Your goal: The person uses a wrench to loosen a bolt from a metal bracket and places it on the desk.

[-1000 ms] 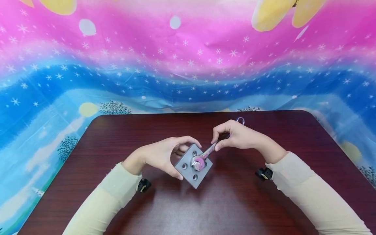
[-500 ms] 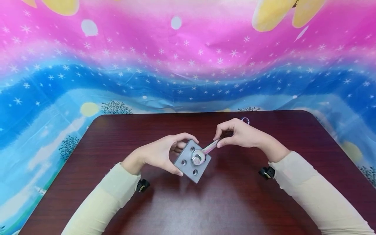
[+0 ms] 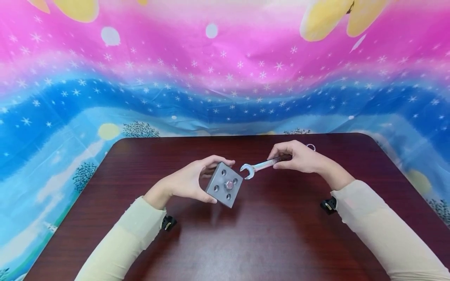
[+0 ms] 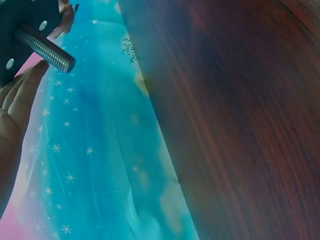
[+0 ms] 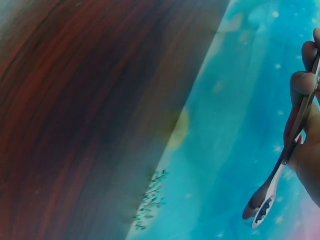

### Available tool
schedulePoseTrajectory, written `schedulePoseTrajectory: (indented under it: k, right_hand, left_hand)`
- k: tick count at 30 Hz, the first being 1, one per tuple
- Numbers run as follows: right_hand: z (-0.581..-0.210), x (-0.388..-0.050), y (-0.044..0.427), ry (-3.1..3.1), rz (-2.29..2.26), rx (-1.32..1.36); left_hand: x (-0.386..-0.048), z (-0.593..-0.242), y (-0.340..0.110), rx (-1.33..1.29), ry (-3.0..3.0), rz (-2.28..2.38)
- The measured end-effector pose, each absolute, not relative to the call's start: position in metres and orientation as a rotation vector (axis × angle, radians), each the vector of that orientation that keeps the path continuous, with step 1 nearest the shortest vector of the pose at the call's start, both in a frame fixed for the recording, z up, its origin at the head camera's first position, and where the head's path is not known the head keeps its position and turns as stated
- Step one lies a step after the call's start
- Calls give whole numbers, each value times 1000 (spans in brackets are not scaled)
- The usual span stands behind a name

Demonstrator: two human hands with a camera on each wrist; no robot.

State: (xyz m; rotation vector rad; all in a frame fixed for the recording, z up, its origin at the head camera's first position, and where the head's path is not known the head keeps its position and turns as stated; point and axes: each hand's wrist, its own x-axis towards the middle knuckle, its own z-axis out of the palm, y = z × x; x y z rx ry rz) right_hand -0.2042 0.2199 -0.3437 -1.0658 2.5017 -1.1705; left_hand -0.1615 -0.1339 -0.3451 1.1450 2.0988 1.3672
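Left hand [image 3: 186, 180], thumb and fingers wide apart, grips a metal plate [image 3: 222, 180], likely heavy, rigid, best held by its edges; right hand [image 3: 298, 156] pinches a probably slick wrench's [image 3: 263, 165] handle.

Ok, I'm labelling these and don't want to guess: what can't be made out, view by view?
Head: part of the wrench, behind the right hand.
Head: far end of the bolt, behind the plate.
Head: any lettering on the wrench, too small.
Left wrist: some plate, cut off by the top and left edges.
Right wrist: one wrench end, cut off by the right edge.
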Motion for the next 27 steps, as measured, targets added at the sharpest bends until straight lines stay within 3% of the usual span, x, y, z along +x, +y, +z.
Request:
schedulePoseTrajectory:
  k: [13, 27]
  right_hand:
    - [-386, -234, 233, 2597, -989, -879]
    - [-410, -260, 228, 2582, -882, -875]
  left_hand:
    - [-160, -353, -136, 1074, 2172, 1441]
    - [-168, -363, -124, 1064, 2121, 1656]
